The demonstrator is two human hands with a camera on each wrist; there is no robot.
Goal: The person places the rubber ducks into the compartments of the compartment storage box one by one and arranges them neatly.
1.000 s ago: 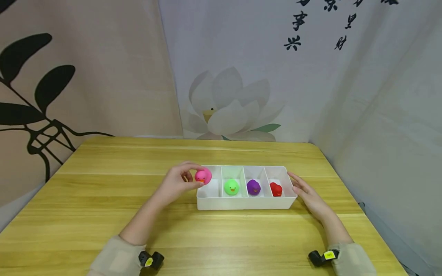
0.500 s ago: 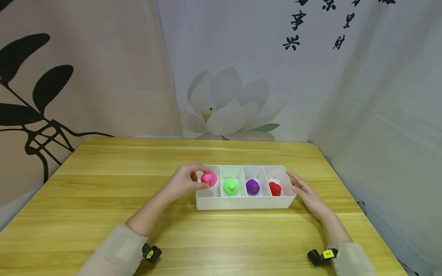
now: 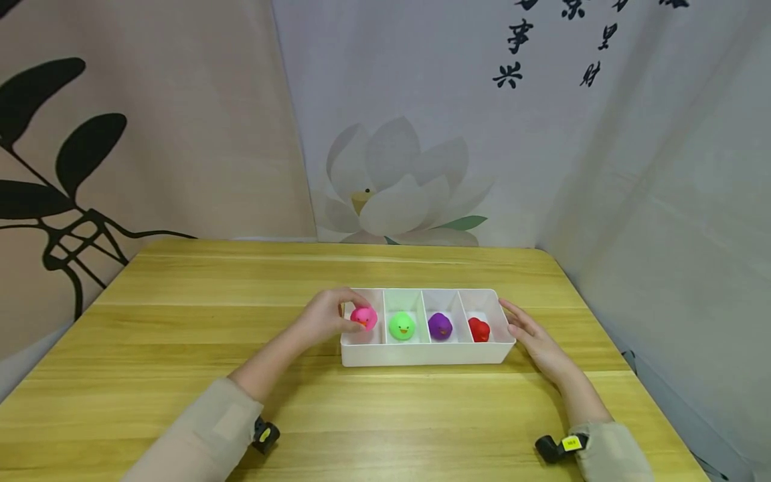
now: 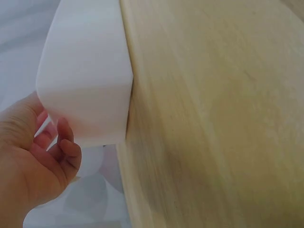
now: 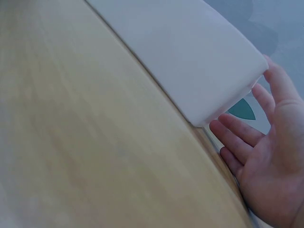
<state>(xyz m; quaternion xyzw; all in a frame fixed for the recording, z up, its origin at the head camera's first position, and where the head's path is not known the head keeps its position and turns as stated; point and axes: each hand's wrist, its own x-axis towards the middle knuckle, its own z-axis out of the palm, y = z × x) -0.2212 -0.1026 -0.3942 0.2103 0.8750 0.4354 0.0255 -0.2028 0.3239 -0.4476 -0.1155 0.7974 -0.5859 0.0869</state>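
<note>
A white tray (image 3: 421, 355) with a row of compartments stands on the table. My left hand (image 3: 328, 318) pinches a pink rubber duck (image 3: 365, 317) between thumb and fingers, inside the leftmost compartment. In the left wrist view the tray wall hides the duck, and the other fingers of my left hand (image 4: 42, 156) curl beside the tray's end. A green duck (image 3: 401, 326), a purple duck (image 3: 440, 327) and a red duck (image 3: 479, 329) each sit in their own compartment to the right. With relaxed fingers, my right hand (image 3: 539, 341) touches the tray's right end, thumb at the corner in the right wrist view.
The wooden table (image 3: 385, 422) extends on all sides of the tray. Behind it hangs a printed cloth (image 3: 421, 67) with a lotus and characters. Each wrist wears a small black camera, such as the right one (image 3: 560, 447).
My left hand has carried the pink duck rightward over the tray's left rim and lowered it into the leftmost compartment. My right hand has stayed at the tray's right end.
</note>
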